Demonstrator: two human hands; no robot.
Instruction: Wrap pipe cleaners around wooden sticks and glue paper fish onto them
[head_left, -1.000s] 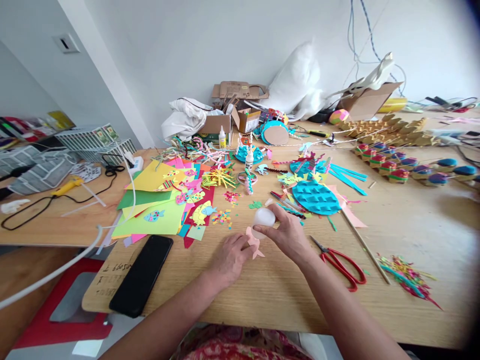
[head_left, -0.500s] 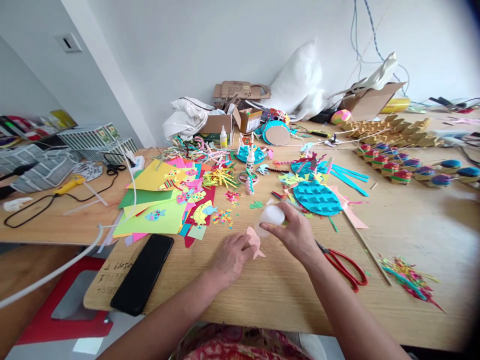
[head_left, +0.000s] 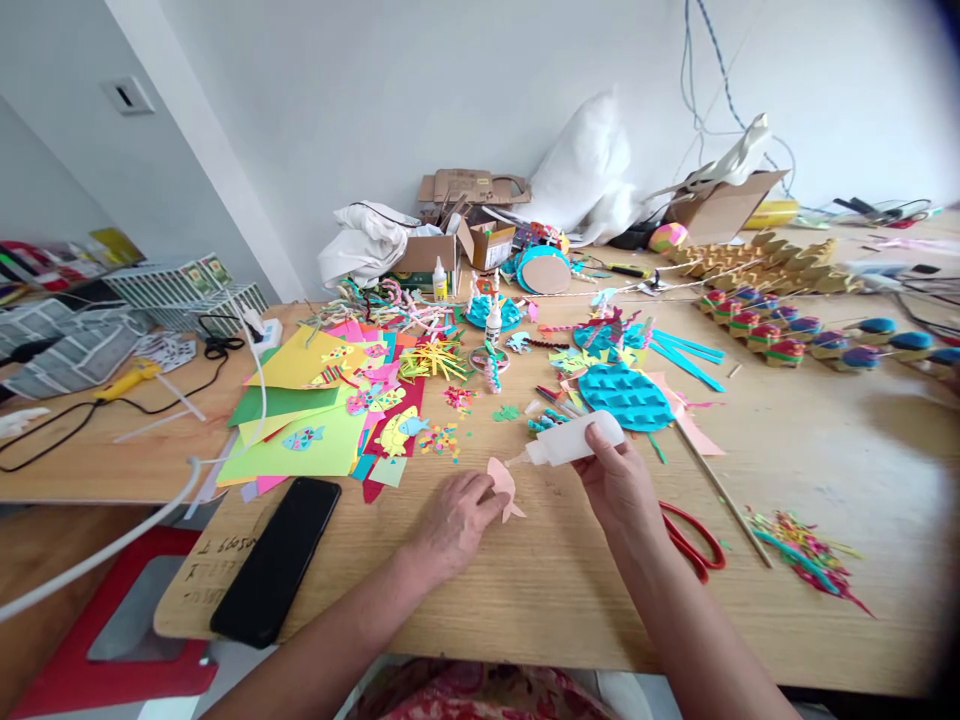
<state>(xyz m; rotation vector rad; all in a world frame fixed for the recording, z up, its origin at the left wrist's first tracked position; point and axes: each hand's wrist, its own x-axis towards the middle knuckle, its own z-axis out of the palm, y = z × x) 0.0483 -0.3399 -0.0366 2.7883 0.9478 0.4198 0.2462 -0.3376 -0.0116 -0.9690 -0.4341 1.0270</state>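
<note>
My right hand (head_left: 619,485) grips a white squeeze glue bottle (head_left: 577,438), which lies almost level in the air with its thin nozzle pointing left. The nozzle tip is at the upper edge of a small pink paper fish (head_left: 501,478); whether it touches the paper I cannot tell. Fingers of my left hand (head_left: 461,515) hold the fish at its left side on the wooden table, its tail toward me. Red-handled scissors (head_left: 694,540) lie beside my right forearm, their blades hidden behind it. Confetti-like paper bits (head_left: 439,440) lie beyond my left hand.
Coloured paper sheets (head_left: 300,440) with decorated paper fish spread at the left, behind a black phone (head_left: 277,560). Blue painted egg-carton rounds (head_left: 626,397), a wooden stick (head_left: 720,490) and shredded paper (head_left: 810,560) lie at the right. Cardboard boxes (head_left: 431,260) stand at the back.
My right hand has turned the glue bottle from pointing away to lying sideways, its nozzle now at the fish. The left hand keeps holding the fish. The view has shifted slightly.
</note>
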